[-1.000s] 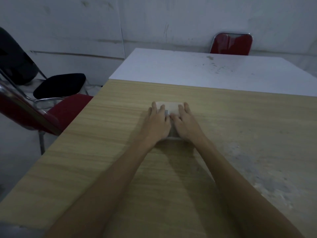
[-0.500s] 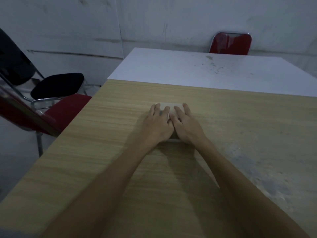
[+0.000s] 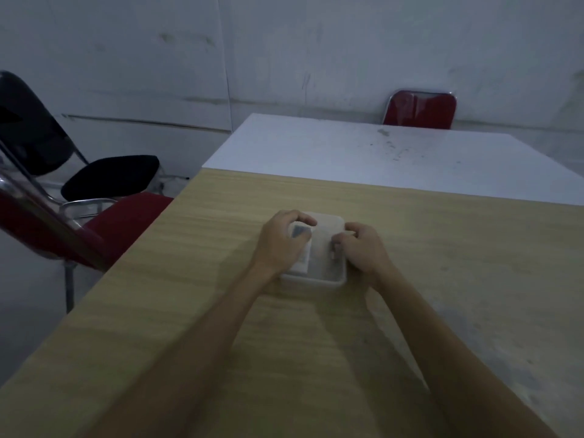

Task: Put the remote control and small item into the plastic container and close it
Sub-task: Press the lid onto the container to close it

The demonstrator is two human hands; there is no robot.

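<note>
A translucent white plastic container [image 3: 325, 237] sits on the wooden table with its lid on. Through the lid a white remote control [image 3: 299, 248] with a grey screen shows dimly on the left side, and a small item [image 3: 333, 253] on the right. My left hand [image 3: 279, 243] is curled over the container's left side, fingertips on the lid's far left corner. My right hand [image 3: 363, 248] grips the right edge with bent fingers pressing on the lid. Both hands hide the side rims.
The wooden table [image 3: 316, 358] meets a white table [image 3: 379, 159] beyond it. A red chair [image 3: 120, 229] and a black chair [image 3: 107, 175] stand at the left edge. Another red chair [image 3: 420, 110] is behind the white table, by a grey wall.
My hands lay flat side by side on top of the lid. They have now moved apart to the container's left and right edges, with fingers curled.
</note>
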